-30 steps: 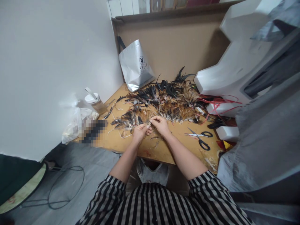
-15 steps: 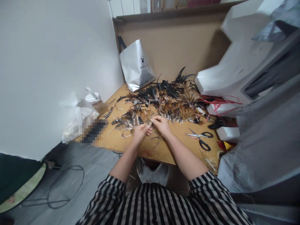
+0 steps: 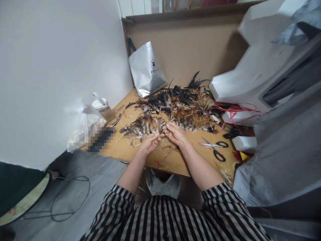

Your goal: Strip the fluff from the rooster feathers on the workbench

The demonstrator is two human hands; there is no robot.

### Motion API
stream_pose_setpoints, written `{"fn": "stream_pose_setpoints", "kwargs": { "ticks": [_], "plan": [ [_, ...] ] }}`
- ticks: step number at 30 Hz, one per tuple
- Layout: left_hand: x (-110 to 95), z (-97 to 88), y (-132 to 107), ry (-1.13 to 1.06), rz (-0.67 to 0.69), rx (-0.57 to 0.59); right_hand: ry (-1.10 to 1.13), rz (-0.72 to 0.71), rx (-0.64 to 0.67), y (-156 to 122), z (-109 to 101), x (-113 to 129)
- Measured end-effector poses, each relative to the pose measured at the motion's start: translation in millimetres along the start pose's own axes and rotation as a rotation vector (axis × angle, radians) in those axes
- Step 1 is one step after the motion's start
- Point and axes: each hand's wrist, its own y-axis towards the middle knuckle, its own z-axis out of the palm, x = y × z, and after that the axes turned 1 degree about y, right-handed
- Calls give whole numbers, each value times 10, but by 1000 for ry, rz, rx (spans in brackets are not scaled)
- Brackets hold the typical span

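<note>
Over the front of a wooden table, my left hand (image 3: 150,143) and my right hand (image 3: 174,133) come close together, both with fingers pinched. Between their fingertips shows a thin pale feather (image 3: 163,132), small and partly hidden by the fingers. Just beyond them lies a bunch of brown and black feathers (image 3: 144,125). Farther back spreads a larger heap of dark feathers (image 3: 163,100) and tan feathers (image 3: 202,100). Scissors (image 3: 214,147) with black handles lie partly spread to the right of my right hand.
A silver bag (image 3: 146,72) leans at the back. On the left stand a lidded plastic cup (image 3: 104,108) and a clear plastic bag (image 3: 84,130). Red strings (image 3: 234,109) and white foam blocks (image 3: 244,143) sit on the right. Grey cloth (image 3: 283,140) hangs beside the table (image 3: 173,164).
My right hand has turned and its fingers have curled more, with a pale strand showing above them. My left hand has opened its palm slightly upward. The things on the table stay put.
</note>
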Motion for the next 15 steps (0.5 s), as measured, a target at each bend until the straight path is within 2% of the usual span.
{"fn": "stream_pose_setpoints", "kwargs": {
  "ticks": [3,10,15],
  "plan": [
    [-7,2,-12,-32,-36,37,-19,14,47,-12,16,-19],
    [17,-8,10,30,0,44,-30,64,66,-15,39,-42],
    [38,24,39,112,180,-90,-88,84,-115,32,21,-85]
  ]
}}
